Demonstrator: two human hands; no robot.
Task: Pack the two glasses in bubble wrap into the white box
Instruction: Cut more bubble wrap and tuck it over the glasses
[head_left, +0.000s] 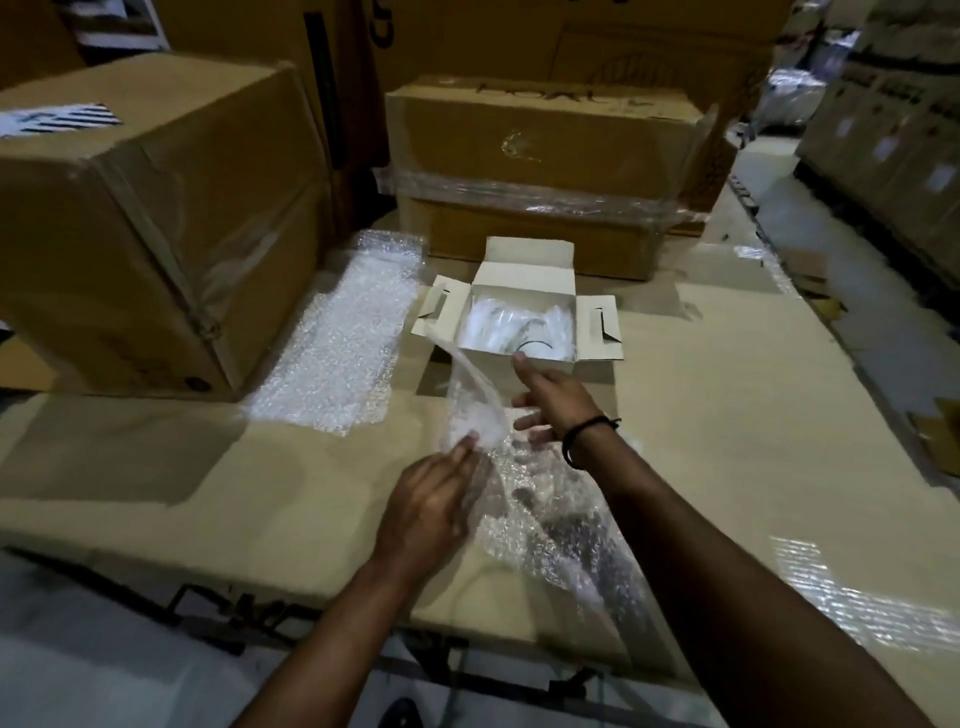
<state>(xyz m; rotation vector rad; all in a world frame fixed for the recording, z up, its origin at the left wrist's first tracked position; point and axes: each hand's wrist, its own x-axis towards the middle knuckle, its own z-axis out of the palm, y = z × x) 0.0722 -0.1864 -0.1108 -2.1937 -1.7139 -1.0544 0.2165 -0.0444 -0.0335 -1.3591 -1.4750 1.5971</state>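
At the upper left of the frame stands a large brown carton (145, 218). Just right of it, a flat bubble wrap sheet (337, 343) lies on the cardboard surface (727, 415).

Below centre, the left hand (431, 499) is flat, with its fingers straight and together. The fingertips press against the loose bubble wrap (524, 509), and the hand grips nothing. This wrap runs from lower centre up to the front left corner of the white box (524, 280), partly lifted off the surface. Dark shapes show through it, but they are blurred, so we cannot tell whether a glass lies inside.

The white box sits at centre frame with its flaps open. Inside we see a wrapped glass (511, 327): pale padding with a dark curved rim line. We cannot tell whether both glasses are in.

Further right, the right hand (550, 400) reaches toward the front wall of the box, with its fingers spread and relaxed, holding nothing. A dark wrist band (589, 436) circles the wrist.

Handling: we judge the glass light, rigid and fragile, and the wrap soft, slick and inclined to unroll. Grip a bundle round its body, over the overlap — never by a loose tail, since the glass may slide out. Lower it into the box; do not drop it.
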